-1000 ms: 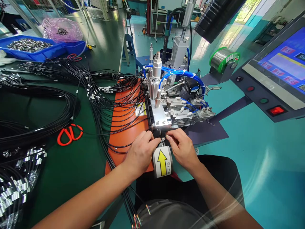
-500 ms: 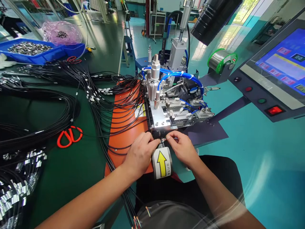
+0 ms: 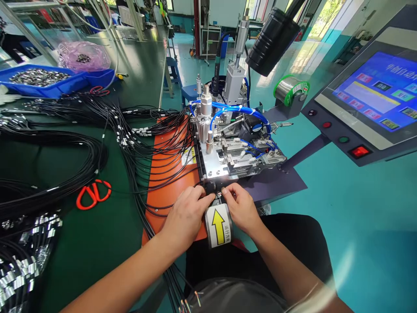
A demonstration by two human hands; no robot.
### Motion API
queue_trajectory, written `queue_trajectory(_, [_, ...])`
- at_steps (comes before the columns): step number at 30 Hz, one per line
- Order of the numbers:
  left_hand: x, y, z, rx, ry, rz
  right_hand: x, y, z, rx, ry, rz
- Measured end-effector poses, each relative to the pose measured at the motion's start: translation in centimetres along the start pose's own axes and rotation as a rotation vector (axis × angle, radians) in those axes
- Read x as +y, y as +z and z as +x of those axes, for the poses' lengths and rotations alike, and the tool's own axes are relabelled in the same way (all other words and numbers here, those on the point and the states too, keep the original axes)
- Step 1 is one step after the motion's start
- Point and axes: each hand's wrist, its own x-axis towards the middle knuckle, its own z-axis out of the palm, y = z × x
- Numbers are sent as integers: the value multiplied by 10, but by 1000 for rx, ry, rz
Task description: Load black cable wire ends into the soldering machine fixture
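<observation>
The small metal part point(image 3: 219, 195) sits just beyond the arrow-marked drum point(image 3: 219, 226), between left hand point(image 3: 186, 213) and right hand point(image 3: 241, 208). Fingers narrowed; actual grip cannot be told. Likely light, stiff; hold by opposite ends.

Left hand point(image 3: 185, 214) and right hand point(image 3: 243, 209) are being held near each other, fingertips just apart.
The back of the left hand is being turned upward, its thumb point(image 3: 207, 201) being pointed toward the right hand, whose fingers are being curled near its thumb; both bare forearms, left point(image 3: 127, 271) and right point(image 3: 286, 263), are being angled inward.
</observation>
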Motion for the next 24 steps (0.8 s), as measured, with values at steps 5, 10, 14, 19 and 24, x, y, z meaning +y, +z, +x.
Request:
queue_trajectory(5, [-2, 1, -1, 28, -22, 14, 3, 5, 1, 25, -19, -57])
queue_trajectory(10, [0, 2, -1, 49, -12, 45, 4, 8, 1, 35, -21, -82])
queue_trajectory(14, [-1, 4, -2, 50, -13, 34, 3, 9, 0, 57, -1, -68])
queue_trajectory(19, [-1, 1, -1, 48, -35, 65, 5, 10, 4, 39, 57, -8])
queue_trajectory(24, [7, -10, 2, -4, -108, 148, 5, 4, 7, -42, 111, 72])
